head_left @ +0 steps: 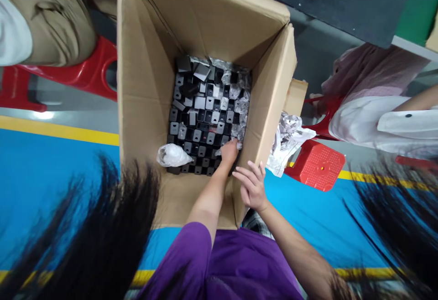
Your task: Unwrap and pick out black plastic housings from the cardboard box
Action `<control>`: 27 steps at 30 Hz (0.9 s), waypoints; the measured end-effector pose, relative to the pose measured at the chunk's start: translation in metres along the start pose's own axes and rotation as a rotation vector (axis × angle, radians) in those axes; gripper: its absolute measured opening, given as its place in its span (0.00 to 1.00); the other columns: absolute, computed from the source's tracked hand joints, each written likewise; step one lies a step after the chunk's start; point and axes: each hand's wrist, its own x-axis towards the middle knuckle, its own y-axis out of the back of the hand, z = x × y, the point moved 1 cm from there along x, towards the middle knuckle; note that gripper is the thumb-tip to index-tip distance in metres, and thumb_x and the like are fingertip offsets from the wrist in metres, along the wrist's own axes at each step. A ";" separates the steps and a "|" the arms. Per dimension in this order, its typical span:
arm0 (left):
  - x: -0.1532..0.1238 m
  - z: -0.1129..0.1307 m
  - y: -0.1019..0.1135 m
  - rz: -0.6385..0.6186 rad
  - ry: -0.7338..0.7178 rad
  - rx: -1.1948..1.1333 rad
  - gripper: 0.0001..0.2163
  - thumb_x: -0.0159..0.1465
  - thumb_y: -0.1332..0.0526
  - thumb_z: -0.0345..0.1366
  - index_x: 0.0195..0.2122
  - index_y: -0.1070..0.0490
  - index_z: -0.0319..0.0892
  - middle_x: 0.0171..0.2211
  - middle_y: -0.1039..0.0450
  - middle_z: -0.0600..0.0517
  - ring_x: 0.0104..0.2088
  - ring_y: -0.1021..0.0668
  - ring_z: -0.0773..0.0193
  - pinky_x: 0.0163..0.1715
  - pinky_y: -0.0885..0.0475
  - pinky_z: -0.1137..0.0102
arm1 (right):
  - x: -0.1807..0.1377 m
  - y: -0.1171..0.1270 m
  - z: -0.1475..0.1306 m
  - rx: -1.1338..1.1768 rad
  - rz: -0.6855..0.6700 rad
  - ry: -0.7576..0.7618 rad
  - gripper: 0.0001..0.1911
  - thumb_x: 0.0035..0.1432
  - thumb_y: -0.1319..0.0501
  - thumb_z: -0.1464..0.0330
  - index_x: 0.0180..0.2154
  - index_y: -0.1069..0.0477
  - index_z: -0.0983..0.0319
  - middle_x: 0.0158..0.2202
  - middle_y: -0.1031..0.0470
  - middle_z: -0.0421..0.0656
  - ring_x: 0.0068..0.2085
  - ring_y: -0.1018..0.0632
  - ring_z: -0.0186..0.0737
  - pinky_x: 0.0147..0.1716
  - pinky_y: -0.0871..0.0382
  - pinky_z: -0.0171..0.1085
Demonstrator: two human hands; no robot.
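A deep cardboard box (145, 85) stands open in front of me. Rows of small black and grey plastic pieces (201, 117) cover its bottom, with some loose pieces tilted on top at the far left. Clear plastic wrap (242, 107) runs down the box's right inner side. My left hand (229, 151) reaches deep inside, its fingers closed at the lower end of that wrap; the fingertips are partly hidden. Outstretched fingers of my right hand (252, 185) rest against the box's right rim, holding nothing. A whitish bundle of plastic wrap (174, 155) lies at the near left of the pieces.
Right of the box are crumpled printed paper (287, 140) and a red stool (318, 165). Another red stool (78, 74) stands left, beside a seated person (58, 22). A second person (362, 113) sits at the right. A dark table (352, 3) borders the far side.
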 end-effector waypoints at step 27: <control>0.000 -0.009 0.046 0.136 -0.009 -0.281 0.12 0.71 0.47 0.42 0.45 0.28 0.42 0.36 0.22 0.51 0.37 0.22 0.64 0.39 0.31 0.74 | 0.000 -0.001 -0.001 0.002 0.013 0.010 0.24 0.54 0.46 0.75 0.50 0.25 0.55 0.50 0.20 0.42 0.63 0.30 0.49 0.73 0.57 0.50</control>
